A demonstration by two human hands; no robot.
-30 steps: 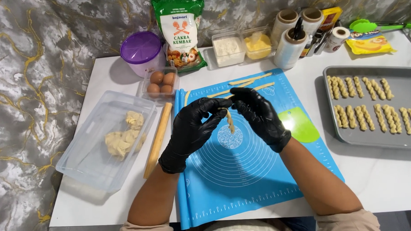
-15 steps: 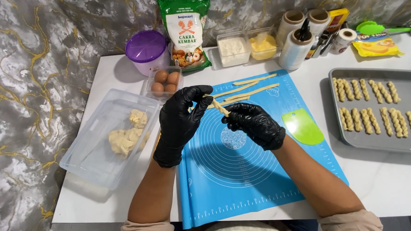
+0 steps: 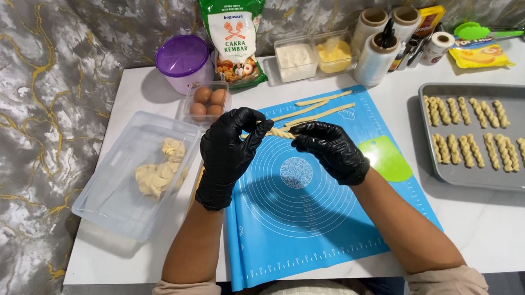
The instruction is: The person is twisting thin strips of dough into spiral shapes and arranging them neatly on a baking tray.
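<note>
We see both hands in thin black gloves with a soft rubbery sheen, the left hand (image 3: 228,154) and the right hand (image 3: 332,151) pinching a matt, doughy twisted strip (image 3: 278,132) over a smooth blue mat (image 3: 300,222) that looks like silicone. Beside it we find a clear plastic tub (image 3: 135,175) holding rough pale dough (image 3: 156,171), and a dull grey metal tray (image 3: 479,180) of ridged dough sticks. We note the white table (image 3: 498,232) is smooth and faintly glossy, and the flour bag (image 3: 232,35) is shiny plastic.
</note>
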